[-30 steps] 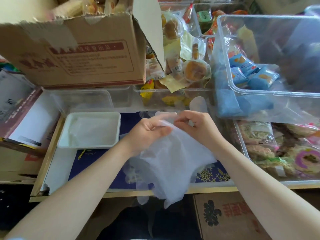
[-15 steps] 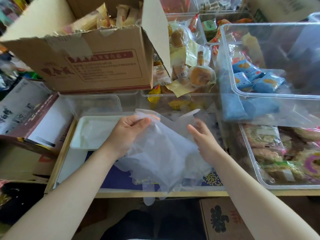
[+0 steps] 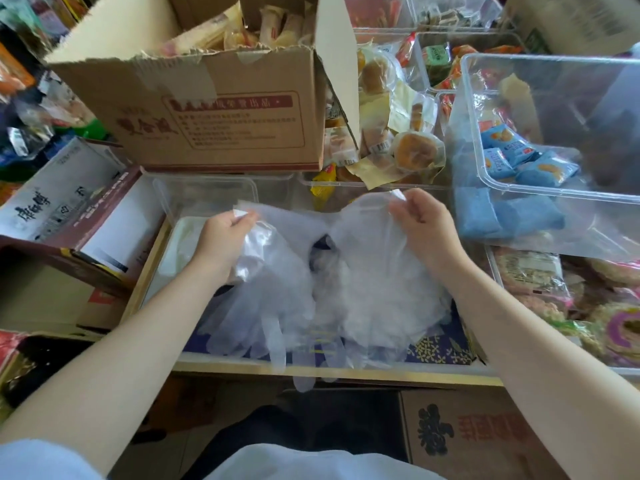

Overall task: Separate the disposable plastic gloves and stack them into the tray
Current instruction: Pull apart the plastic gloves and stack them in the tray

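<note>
1. Two hands pull a clump of gloves (image 3: 322,292) apart over the table edge (image 3: 332,370), cuffs up, glove fingers hanging toward the person.
2. Left hand (image 3: 221,240) pinches one glove's cuff between thumb & fingers; right hand (image 3: 420,225) pinches the cuff of the rest, likewise curled.
3. Long axis of both parts runs far-to-near, cuffs pointing away from the person.
4. Tray (image 3: 180,244), white, lies just beyond & left of the left hand, partly hidden by it; what it holds can't be told.
5. Left hand is nearer the tray, so the left-held glove looks the one to go in, w/ a short move left.
</note>
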